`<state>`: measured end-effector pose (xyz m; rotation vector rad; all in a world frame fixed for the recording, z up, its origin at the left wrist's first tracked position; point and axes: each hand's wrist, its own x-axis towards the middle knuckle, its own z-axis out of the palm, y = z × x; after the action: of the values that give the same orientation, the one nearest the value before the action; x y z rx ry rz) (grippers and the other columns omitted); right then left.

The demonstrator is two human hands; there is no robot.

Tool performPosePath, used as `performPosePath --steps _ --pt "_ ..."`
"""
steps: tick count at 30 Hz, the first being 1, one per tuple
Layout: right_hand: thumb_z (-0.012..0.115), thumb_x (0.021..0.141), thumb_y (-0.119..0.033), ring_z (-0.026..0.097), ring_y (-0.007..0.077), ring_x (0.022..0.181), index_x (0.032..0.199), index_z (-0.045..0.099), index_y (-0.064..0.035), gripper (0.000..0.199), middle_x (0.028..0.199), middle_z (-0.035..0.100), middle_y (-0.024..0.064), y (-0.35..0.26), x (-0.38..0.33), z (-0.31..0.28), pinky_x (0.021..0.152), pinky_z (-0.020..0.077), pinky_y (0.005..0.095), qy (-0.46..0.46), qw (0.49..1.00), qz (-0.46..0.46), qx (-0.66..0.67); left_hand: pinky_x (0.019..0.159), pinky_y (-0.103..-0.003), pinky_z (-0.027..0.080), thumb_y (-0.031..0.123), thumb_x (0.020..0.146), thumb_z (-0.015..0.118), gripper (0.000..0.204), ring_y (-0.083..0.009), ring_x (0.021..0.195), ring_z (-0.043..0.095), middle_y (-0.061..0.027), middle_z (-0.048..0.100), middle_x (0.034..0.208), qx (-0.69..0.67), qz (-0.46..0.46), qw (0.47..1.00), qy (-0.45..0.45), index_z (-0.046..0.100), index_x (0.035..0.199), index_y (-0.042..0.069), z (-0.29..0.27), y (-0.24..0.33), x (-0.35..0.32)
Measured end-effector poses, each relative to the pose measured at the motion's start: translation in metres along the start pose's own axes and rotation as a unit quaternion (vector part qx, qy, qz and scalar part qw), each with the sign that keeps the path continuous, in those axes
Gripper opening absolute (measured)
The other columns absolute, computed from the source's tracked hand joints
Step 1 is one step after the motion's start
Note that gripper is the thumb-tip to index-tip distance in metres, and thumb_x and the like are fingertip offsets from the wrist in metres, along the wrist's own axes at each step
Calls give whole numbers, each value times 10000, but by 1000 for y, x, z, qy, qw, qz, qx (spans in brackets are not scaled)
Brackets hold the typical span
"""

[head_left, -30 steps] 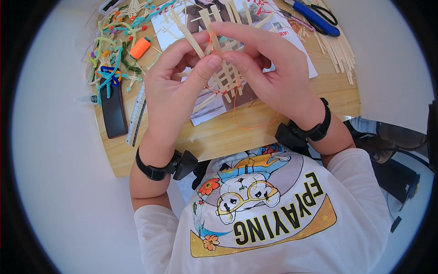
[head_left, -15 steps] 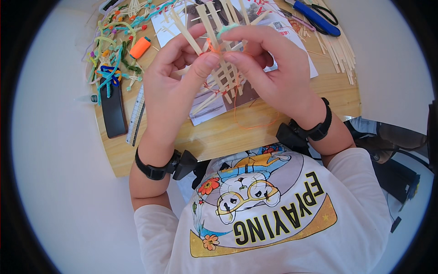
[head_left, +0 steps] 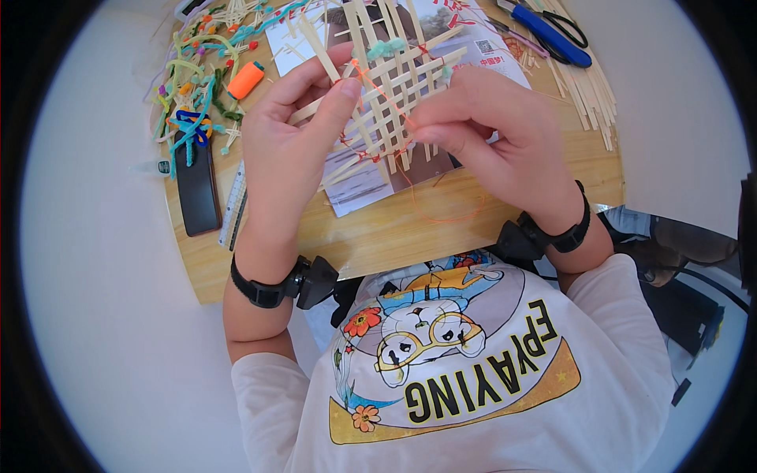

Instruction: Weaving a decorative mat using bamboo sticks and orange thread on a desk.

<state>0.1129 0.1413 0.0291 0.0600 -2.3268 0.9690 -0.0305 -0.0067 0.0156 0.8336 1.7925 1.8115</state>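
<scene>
A lattice of pale woven bamboo strips (head_left: 392,98) is held up over the table, its edges tied with red-orange thread and a fluffy mint-green pipe cleaner (head_left: 386,48) near its top. My left hand (head_left: 303,110) grips the lattice's left side, thumb pressed on a strip. My right hand (head_left: 493,126) pinches an orange thread (head_left: 384,94) at the lattice's right side. The thread runs taut from there across the weave to the left hand. A loose loop of it hangs down onto the table below.
Under the lattice lies a printed magazine sheet (head_left: 359,193). At left are colourful pipe cleaners (head_left: 189,79), an orange spool-like piece (head_left: 245,80), a dark phone (head_left: 197,193) and a clear ruler (head_left: 234,205). Blue-handled pliers (head_left: 544,31) and loose bamboo strips (head_left: 587,98) lie at right.
My right hand has moved right and down, away from my left hand, drawing the orange thread taut. More of the lattice shows now. The left hand keeps its grip.
</scene>
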Motion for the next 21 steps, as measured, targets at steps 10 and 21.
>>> performPosePath --steps 10,21 --pt "699 839 -73 598 90 647 894 700 -51 59 781 671 29 -2 -3 -2 576 462 237 -25 982 93 163 687 -183 482 179 856 734 354 -48 775 613 -34 684 890 -13 -34 999 -1 665 1140 -20 -4 -6 3" --pt "669 903 -118 558 5 683 976 678 0 139 787 662 -11 16 2 -5 603 436 181 115 944 196 239 641 -189 487 95 800 754 236 -42 734 589 -10 664 859 59 34 998 -17 694 1005 -5 -2 4 -5"
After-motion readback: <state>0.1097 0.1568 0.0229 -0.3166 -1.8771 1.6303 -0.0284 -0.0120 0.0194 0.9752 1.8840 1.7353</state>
